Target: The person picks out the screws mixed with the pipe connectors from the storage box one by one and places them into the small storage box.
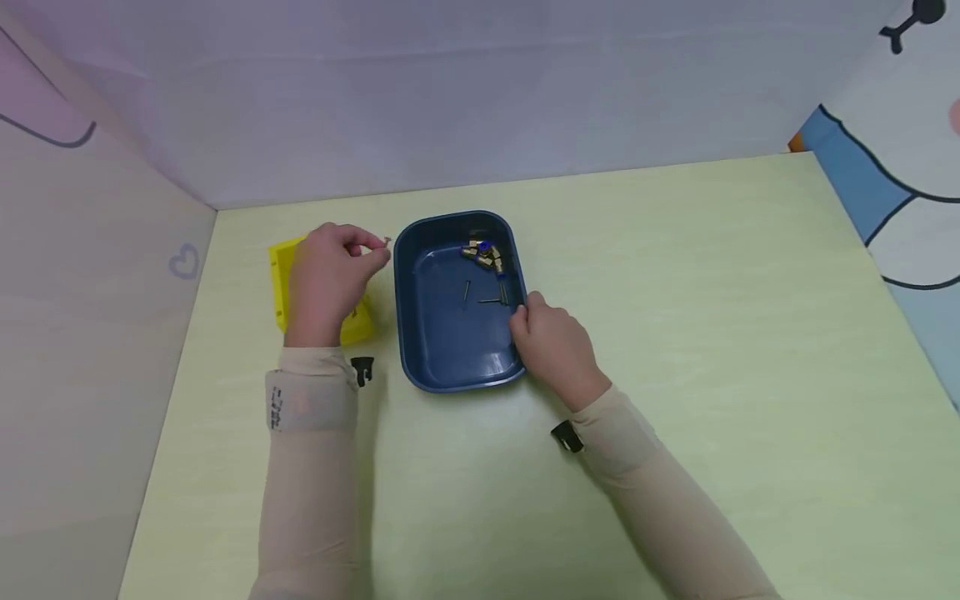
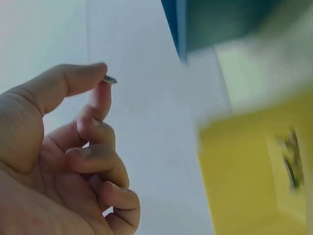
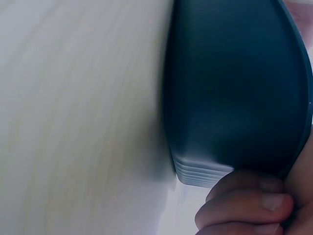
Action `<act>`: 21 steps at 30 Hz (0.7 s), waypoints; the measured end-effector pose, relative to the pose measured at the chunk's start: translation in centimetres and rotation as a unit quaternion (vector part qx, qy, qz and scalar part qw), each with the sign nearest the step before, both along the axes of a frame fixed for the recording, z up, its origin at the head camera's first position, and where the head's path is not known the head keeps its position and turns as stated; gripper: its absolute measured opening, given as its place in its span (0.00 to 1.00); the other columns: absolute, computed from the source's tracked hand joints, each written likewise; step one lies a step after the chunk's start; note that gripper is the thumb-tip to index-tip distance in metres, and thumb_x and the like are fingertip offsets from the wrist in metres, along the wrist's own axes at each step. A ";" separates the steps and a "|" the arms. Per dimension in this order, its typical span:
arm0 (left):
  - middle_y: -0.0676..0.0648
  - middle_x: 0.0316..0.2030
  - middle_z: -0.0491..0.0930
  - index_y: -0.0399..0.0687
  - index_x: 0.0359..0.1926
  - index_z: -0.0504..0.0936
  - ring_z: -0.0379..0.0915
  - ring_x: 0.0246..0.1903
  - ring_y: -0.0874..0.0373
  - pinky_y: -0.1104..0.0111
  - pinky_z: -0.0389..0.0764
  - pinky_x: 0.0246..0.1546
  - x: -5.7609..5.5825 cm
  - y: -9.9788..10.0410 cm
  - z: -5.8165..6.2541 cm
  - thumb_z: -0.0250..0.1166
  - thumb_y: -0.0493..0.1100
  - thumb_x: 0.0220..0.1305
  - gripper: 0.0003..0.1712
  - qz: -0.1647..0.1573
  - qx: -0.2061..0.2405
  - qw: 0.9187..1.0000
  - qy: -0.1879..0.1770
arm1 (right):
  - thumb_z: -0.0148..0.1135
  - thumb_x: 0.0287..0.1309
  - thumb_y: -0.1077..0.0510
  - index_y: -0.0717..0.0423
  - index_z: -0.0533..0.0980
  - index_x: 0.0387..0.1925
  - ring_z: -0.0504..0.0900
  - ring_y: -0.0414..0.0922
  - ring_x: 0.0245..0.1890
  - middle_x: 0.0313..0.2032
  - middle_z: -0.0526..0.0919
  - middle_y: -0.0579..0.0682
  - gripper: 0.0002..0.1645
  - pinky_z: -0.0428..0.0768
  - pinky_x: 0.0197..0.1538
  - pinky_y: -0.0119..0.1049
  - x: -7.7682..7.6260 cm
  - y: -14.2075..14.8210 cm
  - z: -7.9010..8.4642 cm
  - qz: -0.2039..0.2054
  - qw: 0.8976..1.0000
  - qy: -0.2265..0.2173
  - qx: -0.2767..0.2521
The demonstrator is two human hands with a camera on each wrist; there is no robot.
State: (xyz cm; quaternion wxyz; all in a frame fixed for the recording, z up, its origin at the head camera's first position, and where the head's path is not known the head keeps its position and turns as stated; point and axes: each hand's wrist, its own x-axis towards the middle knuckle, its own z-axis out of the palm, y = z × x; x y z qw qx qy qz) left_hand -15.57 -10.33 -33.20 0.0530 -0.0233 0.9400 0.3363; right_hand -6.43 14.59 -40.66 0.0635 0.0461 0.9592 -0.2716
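My left hand (image 1: 328, 279) pinches a small screw (image 2: 110, 79) between thumb and index finger, its threaded tip poking out in the left wrist view. That hand is above a yellow bin (image 1: 281, 283), partly hidden by it, close to the left rim of a blue tray (image 1: 442, 346). In the left wrist view, blurred metal pieces (image 2: 292, 166) show inside the bin. My right hand (image 1: 558, 346) grips the tray's right rim, with curled fingers (image 3: 244, 203) against the outer wall. Several brass fittings (image 1: 483, 260) with blue parts and several thin screws (image 1: 491, 300) lie in the tray.
The pale table (image 1: 720, 333) extends far to the right of the tray. A white backdrop (image 1: 487, 108) stands along the back edge, and another panel (image 1: 90, 333) along the left edge. Black clips (image 1: 363, 369) hang by both wrists.
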 end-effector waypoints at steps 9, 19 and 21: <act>0.46 0.36 0.77 0.48 0.44 0.86 0.70 0.32 0.50 0.60 0.68 0.26 -0.1 -5.1 -1.8 0.57 0.50 0.65 0.16 0.077 -0.088 0.993 -0.025 | 0.39 0.71 0.50 0.57 0.66 0.32 0.73 0.52 0.19 0.19 0.71 0.55 0.17 0.67 0.22 0.43 0.2 0.0 0.3 0.002 1.000 -0.004 -0.004; 0.40 0.41 0.85 0.44 0.45 0.86 0.72 0.43 0.40 0.45 0.65 0.48 0.1 -6.4 -3.1 0.58 0.52 0.69 0.19 0.056 -0.145 0.986 -0.053 | 0.39 0.72 0.51 0.57 0.66 0.31 0.72 0.52 0.19 0.18 0.70 0.54 0.17 0.66 0.22 0.42 0.2 0.0 0.4 0.001 1.000 -0.001 -0.003; 0.39 0.41 0.85 0.44 0.45 0.87 0.72 0.43 0.40 0.45 0.64 0.49 0.1 -6.6 -3.2 0.58 0.53 0.69 0.19 0.056 -0.145 0.986 -0.058 | 0.39 0.72 0.51 0.57 0.66 0.31 0.72 0.51 0.19 0.18 0.69 0.53 0.17 0.66 0.21 0.42 0.2 0.0 0.4 0.003 1.000 0.001 -0.004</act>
